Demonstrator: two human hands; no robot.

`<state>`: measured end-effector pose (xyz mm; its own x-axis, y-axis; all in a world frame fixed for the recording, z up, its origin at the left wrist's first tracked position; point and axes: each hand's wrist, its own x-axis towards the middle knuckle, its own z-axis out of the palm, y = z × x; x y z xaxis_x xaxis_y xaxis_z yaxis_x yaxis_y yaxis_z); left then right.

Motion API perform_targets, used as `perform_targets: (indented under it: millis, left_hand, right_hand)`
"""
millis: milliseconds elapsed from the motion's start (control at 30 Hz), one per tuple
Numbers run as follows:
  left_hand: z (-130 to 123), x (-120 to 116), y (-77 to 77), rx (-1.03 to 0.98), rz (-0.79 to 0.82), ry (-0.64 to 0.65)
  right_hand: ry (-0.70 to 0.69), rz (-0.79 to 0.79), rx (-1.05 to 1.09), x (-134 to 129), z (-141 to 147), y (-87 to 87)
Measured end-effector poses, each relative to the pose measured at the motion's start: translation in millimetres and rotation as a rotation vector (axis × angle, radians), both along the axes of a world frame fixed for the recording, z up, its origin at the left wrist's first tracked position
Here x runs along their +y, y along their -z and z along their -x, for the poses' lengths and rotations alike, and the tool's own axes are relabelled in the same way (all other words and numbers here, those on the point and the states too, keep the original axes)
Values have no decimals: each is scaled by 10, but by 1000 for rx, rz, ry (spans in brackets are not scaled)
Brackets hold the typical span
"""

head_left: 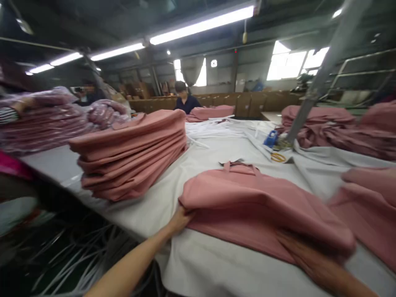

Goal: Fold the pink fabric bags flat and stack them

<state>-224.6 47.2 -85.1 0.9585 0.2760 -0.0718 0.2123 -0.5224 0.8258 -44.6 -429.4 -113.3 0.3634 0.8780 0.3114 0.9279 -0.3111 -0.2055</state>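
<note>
A salmon-pink cloth piece (235, 194) lies folded over on the white-covered table (213, 255) in front of me. Two short strap loops stand up at its far edge, beside a small dark item that I cannot make out. My left hand (183, 218) grips the near left corner of this cloth, fingers curled around the edge. On the other side, my right hand (295, 249) reaches in under the cloth's right part, which hides its fingers. Left of the cloth rises a tall stack of folded pink pieces (133, 156).
Yellow-handled scissors (278, 157) and a blue object (271, 138) lie by a grey post (312, 90). More pink cloth (371, 206) is at the right. Plastic-wrapped bundles (46, 119) sit at the left near a co-worker's arm. Another person (185, 101) is across the table.
</note>
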Motion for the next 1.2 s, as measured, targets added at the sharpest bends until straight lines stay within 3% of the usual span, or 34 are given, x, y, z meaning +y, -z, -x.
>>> perform_targets:
  millis: [100, 233, 333, 467, 567, 667, 767, 833, 933, 1100, 1200]
  left_hand:
    - [88, 177, 50, -56, -36, -44]
    - [194, 197, 5, -76, -83, -124]
    - [230, 135, -30, -82, -112, -165]
    - [364, -49, -71, -131, -222, -256]
    - [467, -267, -178, -370, -567, -279]
    - [370, -482, -400, -598, -986, -110]
    - [83, -618, -645, -491, -1179, 137]
    - [-108, -644, -741, -327, -1173, 288]
    - [-268, -594, -748, -177, -1121, 415]
    - [-267, -430, -623, -78, -1083, 515]
    - [-191, -429, -556, -28, -1079, 527]
  right_hand:
    - [43, 130, -45, -412, 53, 1]
    - [128, 75, -259, -726, 133, -28]
    - [183, 54, -349, -915, 310, -180]
    - [321, -81, -442, -882, 530, -541]
    - [384, -171, -509, -672, 541, -832]
    - [334, -122, -570, -423, 418, -1018]
    - [265, -45, -610, -248, 264, -1064]
    - [238, -4, -614, -201, 193, -1054]
    - [233, 57, -577, -190, 156, -1056]
    - [318, 174, -461, -108, 221, -1093]
    - [357, 237, -416, -35, 306, -1012]
